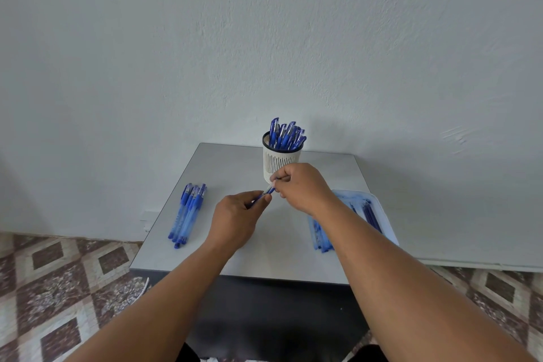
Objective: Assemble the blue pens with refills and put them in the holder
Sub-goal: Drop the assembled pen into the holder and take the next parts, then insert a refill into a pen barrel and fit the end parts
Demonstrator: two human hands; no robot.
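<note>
A white slotted holder (281, 162) stands at the table's far edge with several capped blue pens (286, 134) upright in it. In front of it, above the middle of the table, my left hand (236, 219) and my right hand (302, 186) meet on one blue pen (269, 191). The left grips its barrel; the right pinches its far end. How the pen's parts fit is hidden by my fingers. Several blue pens (188, 213) lie in a bunch at the left. At the right, a pale tray (373, 200) with dark refills (368, 213) lies partly under my right forearm.
The grey table (235, 167) is small and stands against a white wall. A few clear-blue pen parts (320, 236) lie by the tray's near corner. Patterned floor tiles (58, 273) show on both sides, with a white cable (144, 288) at the left.
</note>
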